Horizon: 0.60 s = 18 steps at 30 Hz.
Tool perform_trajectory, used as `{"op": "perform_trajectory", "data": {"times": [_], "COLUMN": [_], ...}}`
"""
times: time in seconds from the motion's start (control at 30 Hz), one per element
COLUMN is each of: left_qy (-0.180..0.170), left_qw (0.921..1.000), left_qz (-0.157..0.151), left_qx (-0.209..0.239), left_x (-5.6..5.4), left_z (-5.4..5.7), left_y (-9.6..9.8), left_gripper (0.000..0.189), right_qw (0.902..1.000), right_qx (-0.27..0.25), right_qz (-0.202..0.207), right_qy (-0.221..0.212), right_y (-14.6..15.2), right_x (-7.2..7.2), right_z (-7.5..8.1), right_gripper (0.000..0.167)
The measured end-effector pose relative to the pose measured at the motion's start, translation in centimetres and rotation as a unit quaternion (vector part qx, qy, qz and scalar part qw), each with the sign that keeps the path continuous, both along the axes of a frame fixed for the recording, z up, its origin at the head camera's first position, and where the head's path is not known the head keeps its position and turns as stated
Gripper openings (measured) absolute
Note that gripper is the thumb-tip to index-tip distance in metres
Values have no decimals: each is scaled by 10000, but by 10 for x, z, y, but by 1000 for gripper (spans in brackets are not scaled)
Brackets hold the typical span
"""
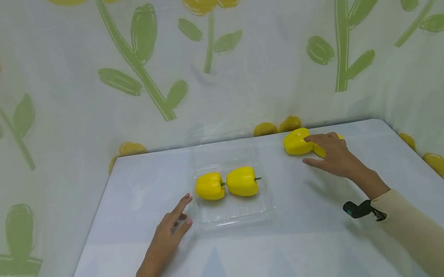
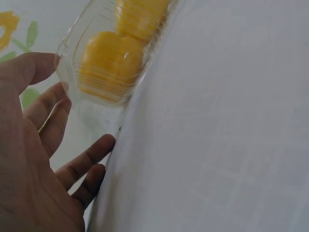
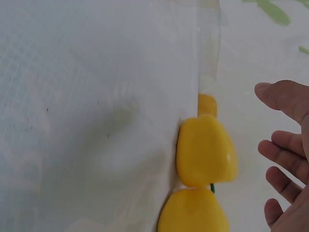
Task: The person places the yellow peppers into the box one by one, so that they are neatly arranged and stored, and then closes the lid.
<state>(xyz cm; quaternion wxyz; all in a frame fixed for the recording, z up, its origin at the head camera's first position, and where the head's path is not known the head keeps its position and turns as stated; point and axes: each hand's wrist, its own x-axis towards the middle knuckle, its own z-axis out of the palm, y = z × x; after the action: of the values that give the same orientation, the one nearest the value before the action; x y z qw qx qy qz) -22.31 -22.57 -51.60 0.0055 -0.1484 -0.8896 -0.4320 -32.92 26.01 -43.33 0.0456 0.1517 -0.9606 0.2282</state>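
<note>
Right wrist: yellow peppers [image 3: 206,152] lie before the fingers [image 3: 281,156], seemingly apart.

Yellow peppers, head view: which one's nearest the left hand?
The left pepper in the clear box. The right pepper there is farther from the left hand; two more peppers lie outside, near the right hand.

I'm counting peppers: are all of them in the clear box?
No, two yellow peppers lie outside the box, near the right hand.

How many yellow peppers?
4: left pepper and right pepper in the clear container; third pepper and fourth pepper by the right hand, the fourth partly covered. Hand may hide more.
</note>
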Motion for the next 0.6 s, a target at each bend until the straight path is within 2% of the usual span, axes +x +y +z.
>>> {"op": "perform_trajectory", "data": {"times": [0.3,0.6], "left_qy": [64,117], "left_qw": [9999,9999], "left_qz": [-58,25], "left_qx": [133,-1], "left_x": [-1,-1], "left_z": [-3,-5], "left_y": [0,-1], "left_gripper": [59,58], "right_qw": [9993,9978], "right_qx": [72,113], "right_qz": [-356,-629], "right_qy": [-61,-172], "right_y": [19,33], "right_x": [-8,-11], "right_z": [-5,-8], "right_gripper": [62,65]}}
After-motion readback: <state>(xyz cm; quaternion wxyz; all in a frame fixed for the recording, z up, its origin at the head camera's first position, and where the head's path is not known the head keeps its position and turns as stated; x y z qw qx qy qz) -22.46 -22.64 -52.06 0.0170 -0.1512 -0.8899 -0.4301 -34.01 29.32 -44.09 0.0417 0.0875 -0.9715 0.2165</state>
